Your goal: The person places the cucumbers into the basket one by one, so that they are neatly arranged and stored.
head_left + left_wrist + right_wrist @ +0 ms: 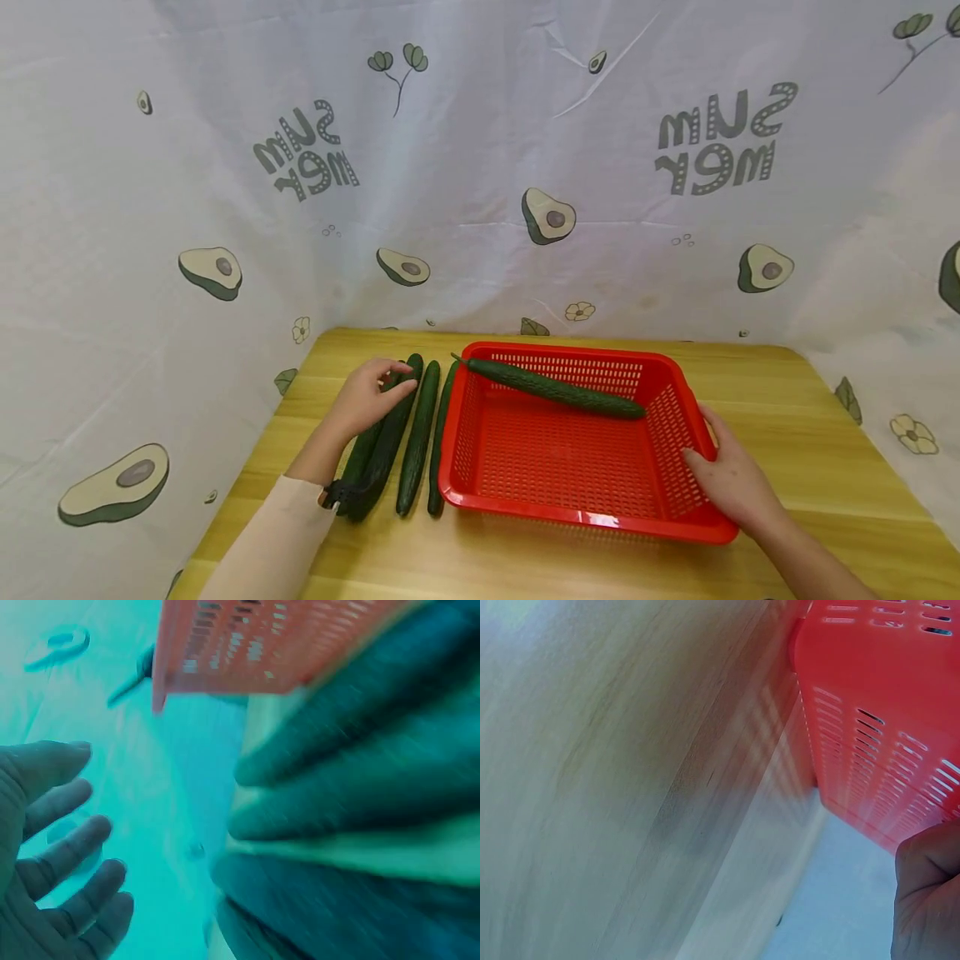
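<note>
A red plastic basket [525, 503] with slotted sides stands on the table, and one long green cucumber [557, 390] lies across its back part, stem end over the left rim. My right hand [729, 477] grips the basket's right rim, thumb on the inner side; part of that hand [930, 892] also appears in the right wrist view. Several cucumbers [418, 442] lie side by side left of the basket. Over the leftmost ones hovers my left hand [367, 400], holding nothing. In the left wrist view, its fingers [71, 855] are spread and apart from the cucumbers [352, 802].
The wood-grain table [525, 562] extends in front of the basket and to its right. A pale cloth [465, 167] printed with avocados hangs behind the table and along both sides. A dark band [347, 493] is on my left wrist.
</note>
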Motion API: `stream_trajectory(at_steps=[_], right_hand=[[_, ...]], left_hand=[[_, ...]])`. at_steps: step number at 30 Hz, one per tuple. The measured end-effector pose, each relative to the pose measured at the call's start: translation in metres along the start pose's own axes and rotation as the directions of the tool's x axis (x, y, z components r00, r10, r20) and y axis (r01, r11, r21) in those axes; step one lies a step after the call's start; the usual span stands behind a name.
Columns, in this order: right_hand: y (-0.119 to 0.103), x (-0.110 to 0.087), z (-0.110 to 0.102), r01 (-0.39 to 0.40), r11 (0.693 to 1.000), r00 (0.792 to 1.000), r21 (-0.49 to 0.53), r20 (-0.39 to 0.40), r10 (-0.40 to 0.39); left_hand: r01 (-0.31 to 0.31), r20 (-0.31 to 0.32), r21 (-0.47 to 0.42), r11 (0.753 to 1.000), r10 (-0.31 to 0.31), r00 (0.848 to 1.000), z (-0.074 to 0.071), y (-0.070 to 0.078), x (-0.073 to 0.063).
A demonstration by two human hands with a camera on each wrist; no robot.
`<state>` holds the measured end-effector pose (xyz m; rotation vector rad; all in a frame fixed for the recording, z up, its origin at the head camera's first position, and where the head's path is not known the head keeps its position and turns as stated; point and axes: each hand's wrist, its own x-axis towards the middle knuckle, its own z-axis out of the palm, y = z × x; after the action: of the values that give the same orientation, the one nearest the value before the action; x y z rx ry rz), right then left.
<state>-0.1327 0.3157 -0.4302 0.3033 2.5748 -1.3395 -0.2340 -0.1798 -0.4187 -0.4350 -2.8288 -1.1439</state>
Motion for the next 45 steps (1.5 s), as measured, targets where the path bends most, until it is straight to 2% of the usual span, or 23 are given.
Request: stream_trajectory(at_steps=[4,7,11,15,19,22,25,31,39,42,45], right_hand=[[0.000,-0.001,0.000,-0.005,1.000,1.000,0.000,0.000,0.005],[0.000,-0.001,-0.001,-0.009,1.000,1.000,-0.001,0.000,0.009],[0.000,-0.001,-0.001,-0.007,1.000,1.000,0.001,-0.001,0.007],[-0.001,0.000,0.000,0.000,1.000,1.000,0.007,-0.001,0.000],[-0.001,0.000,0.000,0.001,1.000,1.000,0.004,-0.004,-0.001],[-0.001,0.000,0.001,0.003,1.000,1.000,0.004,-0.008,-0.003],[0.000,-0.001,0.001,0.009,1.000,1.000,0.009,-0.010,-0.009],[0.001,-0.001,0.001,0.012,1.000,1.000,0.009,-0.008,-0.012],[0.001,-0.001,0.001,0.014,1.000,1.000,-0.003,-0.020,-0.014],[0.002,-0.001,0.001,0.013,1.000,1.000,0.000,-0.020,-0.013],[0.002,-0.001,0.001,0.009,1.000,1.000,0.005,-0.018,-0.009]], left_hand=[[0.070,0.024,-0.039,0.997,-0.069,0.997,0.000,-0.018,-0.025],[0.109,0.034,-0.063,0.992,-0.107,0.994,0.005,-0.027,-0.039],[0.149,0.021,-0.066,0.987,-0.148,0.989,0.013,-0.035,-0.050],[0.173,-0.001,-0.030,0.984,-0.173,0.985,0.019,-0.039,-0.055],[0.154,-0.024,0.093,0.984,-0.153,0.988,0.023,-0.041,-0.058],[0.131,-0.046,0.192,0.973,-0.125,0.991,0.026,-0.042,-0.060],[0.131,-0.060,0.250,0.959,-0.119,0.991,0.029,-0.042,-0.060],[0.173,-0.052,0.275,0.946,-0.165,0.985,0.033,-0.042,-0.058],[0.175,-0.041,0.333,0.927,-0.171,0.984,0.037,-0.040,-0.052],[0.185,-0.057,0.314,0.931,-0.176,0.983,0.040,-0.042,-0.051],[0.189,-0.078,0.260,0.947,-0.175,0.982,0.042,-0.045,-0.051]])
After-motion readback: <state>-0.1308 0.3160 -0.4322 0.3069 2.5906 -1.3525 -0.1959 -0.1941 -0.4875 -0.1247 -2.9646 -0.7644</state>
